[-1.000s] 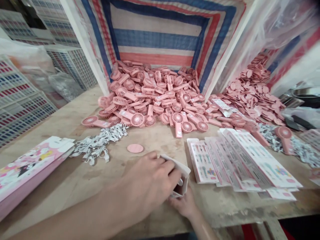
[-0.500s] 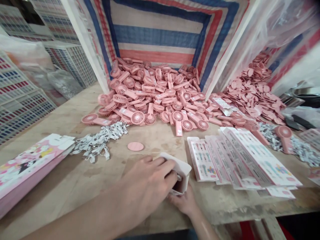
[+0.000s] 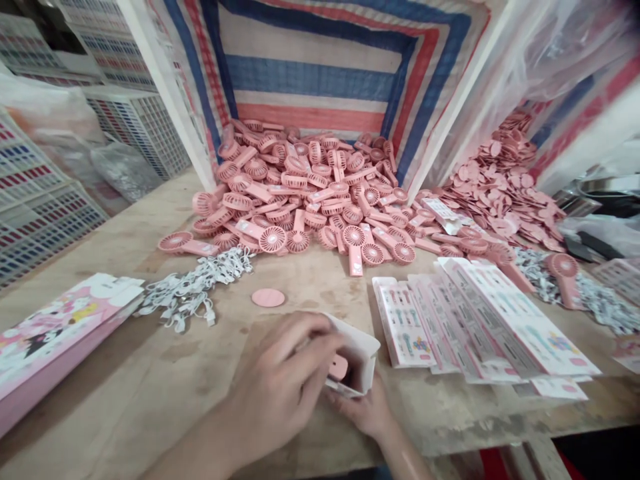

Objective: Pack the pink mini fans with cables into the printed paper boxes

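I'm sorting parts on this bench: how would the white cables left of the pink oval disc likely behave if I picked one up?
The white cables are probably floppy, since they bend into loops. One would likely drag others along, as they lie in a jumbled heap. Each is probably light, looking thin with small ends.
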{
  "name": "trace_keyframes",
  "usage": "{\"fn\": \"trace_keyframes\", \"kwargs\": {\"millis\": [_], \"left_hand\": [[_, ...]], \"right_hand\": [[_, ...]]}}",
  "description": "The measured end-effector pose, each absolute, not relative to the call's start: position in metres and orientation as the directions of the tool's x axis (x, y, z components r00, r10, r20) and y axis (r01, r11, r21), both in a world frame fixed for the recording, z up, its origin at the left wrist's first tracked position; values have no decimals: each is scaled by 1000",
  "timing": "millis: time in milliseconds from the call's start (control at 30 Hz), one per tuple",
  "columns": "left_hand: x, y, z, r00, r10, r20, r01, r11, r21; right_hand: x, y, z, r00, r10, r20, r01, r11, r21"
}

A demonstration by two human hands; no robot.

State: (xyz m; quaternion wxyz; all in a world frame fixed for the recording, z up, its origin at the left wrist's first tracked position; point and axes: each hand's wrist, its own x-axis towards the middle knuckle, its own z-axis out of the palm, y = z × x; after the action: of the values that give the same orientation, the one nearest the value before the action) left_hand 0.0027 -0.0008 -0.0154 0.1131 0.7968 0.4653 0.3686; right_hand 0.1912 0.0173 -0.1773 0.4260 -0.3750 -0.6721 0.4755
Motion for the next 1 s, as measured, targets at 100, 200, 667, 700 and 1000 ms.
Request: {"fn": "trace_keyframes", "kwargs": {"millis": [100, 200, 667, 700, 1000], "left_hand": [[14, -10, -49, -113, 847, 520, 593, -362, 719], [29, -14, -70, -346, 839, 420, 452, -244, 858], [36, -10, -97, -239, 942, -234, -441, 110, 891], [36, -10, -99, -219, 949, -226, -441, 110, 891], [42, -11, -91, -253, 947, -198, -437, 70, 897]], "right_hand": [[191, 18, -181, -384, 901, 202, 57, 241, -969], [190, 18, -184, -384, 895, 227, 13, 251, -968], [189, 16, -186, -387, 907, 165, 64, 205, -977], [189, 16, -187, -383, 910, 158, 74, 201, -977], [189, 17, -190, -364, 910, 201, 170, 277, -946]]}}
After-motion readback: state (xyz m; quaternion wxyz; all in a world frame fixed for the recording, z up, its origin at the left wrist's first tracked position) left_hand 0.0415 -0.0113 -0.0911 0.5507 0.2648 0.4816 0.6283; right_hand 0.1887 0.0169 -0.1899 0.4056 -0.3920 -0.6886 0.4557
